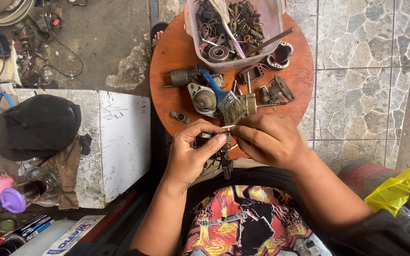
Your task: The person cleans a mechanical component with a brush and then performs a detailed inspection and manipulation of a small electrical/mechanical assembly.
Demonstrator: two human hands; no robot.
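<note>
Desk (176,52), round and reddish-brown, carries most of the work: a clear plastic tub (271,23) heaped with bearings, springs and small metal scrap, and before it loose motor pieces, a rounded housing (204,98) and a blue-handled brush (221,95). The parts lie apart, so disassembly looks largely done, while nothing shows as rejoined. Just below the desk's near edge, above the lap, the left hand (191,151) is clenched around a small dark metal assembly (225,159). The right hand (269,137) pinches a thin pale strip (228,127) against its top end, fingers closed. That small piece appears to be mid-handling, unfinished.
</note>
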